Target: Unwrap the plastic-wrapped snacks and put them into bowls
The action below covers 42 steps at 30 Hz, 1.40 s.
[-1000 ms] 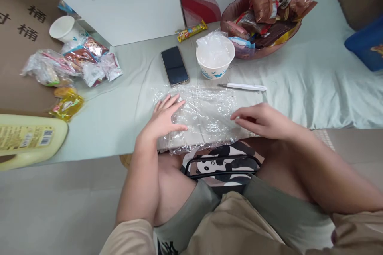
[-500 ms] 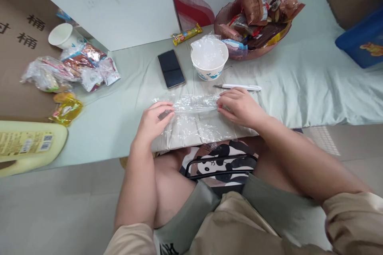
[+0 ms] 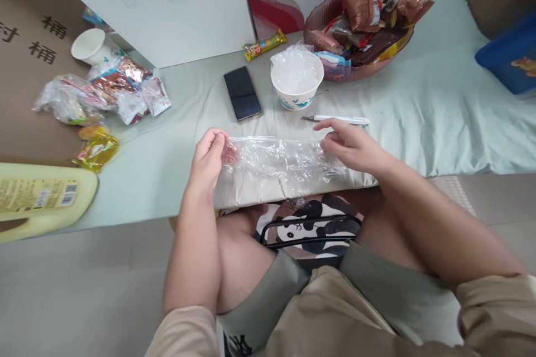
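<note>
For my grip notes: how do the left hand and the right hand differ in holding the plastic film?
The left hand is curled, pinching one end of the plastic film; the right hand lies flatter, index finger stretched out. The left hand is far from the slim white tool; the right hand's fingertip nearly reaches it. Both grip the film, stretched between them.

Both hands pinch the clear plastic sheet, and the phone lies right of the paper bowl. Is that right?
No: the head view shows the phone lying left of the paper bowl. The left hand and right hand do pinch the clear plastic sheet.
</note>
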### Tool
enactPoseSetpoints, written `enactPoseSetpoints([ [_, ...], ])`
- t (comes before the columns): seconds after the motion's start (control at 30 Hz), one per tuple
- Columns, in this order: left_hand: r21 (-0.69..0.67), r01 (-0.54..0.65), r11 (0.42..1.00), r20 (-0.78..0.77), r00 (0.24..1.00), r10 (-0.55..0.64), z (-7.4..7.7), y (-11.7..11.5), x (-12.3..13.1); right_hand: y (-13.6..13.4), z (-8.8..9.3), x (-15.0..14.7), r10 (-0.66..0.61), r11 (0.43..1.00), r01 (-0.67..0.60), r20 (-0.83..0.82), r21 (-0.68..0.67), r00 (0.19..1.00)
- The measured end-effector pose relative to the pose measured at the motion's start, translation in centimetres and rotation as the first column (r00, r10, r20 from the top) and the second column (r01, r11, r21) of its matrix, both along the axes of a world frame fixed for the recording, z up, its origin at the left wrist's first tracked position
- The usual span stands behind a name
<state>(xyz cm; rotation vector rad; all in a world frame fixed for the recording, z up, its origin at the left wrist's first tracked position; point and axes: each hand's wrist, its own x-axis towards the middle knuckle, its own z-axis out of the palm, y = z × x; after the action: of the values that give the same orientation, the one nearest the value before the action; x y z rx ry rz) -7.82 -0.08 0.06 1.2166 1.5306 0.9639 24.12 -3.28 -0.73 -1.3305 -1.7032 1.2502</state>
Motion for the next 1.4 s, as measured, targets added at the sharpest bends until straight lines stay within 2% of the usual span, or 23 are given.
enactPoseSetpoints([
  [0.1,-0.029,0.014,0.999,0.068,0.998,-0.012,0.5,-0.1,0.1,0.1,-0.1,-0.1,-0.114,0.993,0.114,-0.107,-0.001,0.988],
  [0.17,-0.089,0.095,0.991,0.124,0.989,-0.084,1.0,-0.4,0.0,0.2,0.1,-0.1,-0.160,0.987,0.159,-0.193,-0.020,0.968],
  [0.23,-0.132,0.191,0.973,0.147,0.974,-0.171,1.3,-0.7,-0.2,0.1,0.3,-0.2,-0.163,0.987,0.150,-0.302,-0.066,0.939],
  [0.3,-0.144,0.217,0.966,0.126,0.972,-0.200,1.4,-0.8,-0.5,0.1,0.5,-0.2,-0.145,0.987,0.102,-0.395,-0.127,0.907],
  [0.43,-0.101,0.145,0.984,0.075,0.988,-0.138,0.6,-0.4,-0.8,-0.2,1.0,-0.5,-0.174,0.960,0.049,-0.452,-0.275,0.875],
  [0.5,-0.051,0.139,0.989,0.038,0.990,-0.137,-0.1,-0.1,-0.7,-0.1,1.0,-0.7,-0.236,0.934,0.074,-0.449,-0.349,0.862],
  [0.6,0.003,0.124,0.992,-0.007,0.992,-0.124,-0.9,0.4,-0.3,0.2,0.8,-0.9,-0.371,0.892,0.176,-0.451,-0.417,0.812],
  [0.73,-0.023,0.019,1.000,0.163,0.986,-0.015,-0.2,0.6,0.2,0.6,0.4,-0.9,-0.491,0.857,0.312,-0.464,-0.411,0.737],
  [0.9,-0.229,-0.096,0.969,0.332,0.928,0.171,1.7,0.5,0.6,0.9,-0.6,-0.7,-0.477,0.870,0.364,-0.383,-0.332,0.791],
  [0.97,-0.303,-0.098,0.948,0.371,0.904,0.212,2.0,0.5,0.8,0.9,-1.0,-0.8,-0.479,0.871,0.367,-0.394,-0.327,0.784],
  [1.03,-0.338,-0.078,0.938,0.409,0.885,0.221,2.1,0.4,1.0,0.9,-1.4,-1.1,-0.450,0.881,0.314,-0.421,-0.353,0.788],
  [1.17,-0.337,-0.022,0.941,0.477,0.858,0.191,2.0,0.4,1.1,0.5,-1.7,-2.0,-0.317,0.931,0.195,-0.414,-0.310,0.854],
  [1.23,-0.317,0.000,0.948,0.493,0.854,0.165,1.9,0.3,1.0,0.3,-1.6,-2.4,-0.285,0.944,0.172,-0.432,-0.283,0.856],
  [1.3,-0.290,0.006,0.957,0.472,0.871,0.137,1.7,0.4,0.9,0.3,-1.4,-2.7,-0.308,0.934,0.174,-0.455,-0.312,0.836],
  [1.4,-0.243,-0.016,0.970,0.348,0.932,0.103,1.2,0.4,0.7,0.5,-1.1,-2.6,-0.383,0.898,0.232,-0.402,-0.374,0.832],
])
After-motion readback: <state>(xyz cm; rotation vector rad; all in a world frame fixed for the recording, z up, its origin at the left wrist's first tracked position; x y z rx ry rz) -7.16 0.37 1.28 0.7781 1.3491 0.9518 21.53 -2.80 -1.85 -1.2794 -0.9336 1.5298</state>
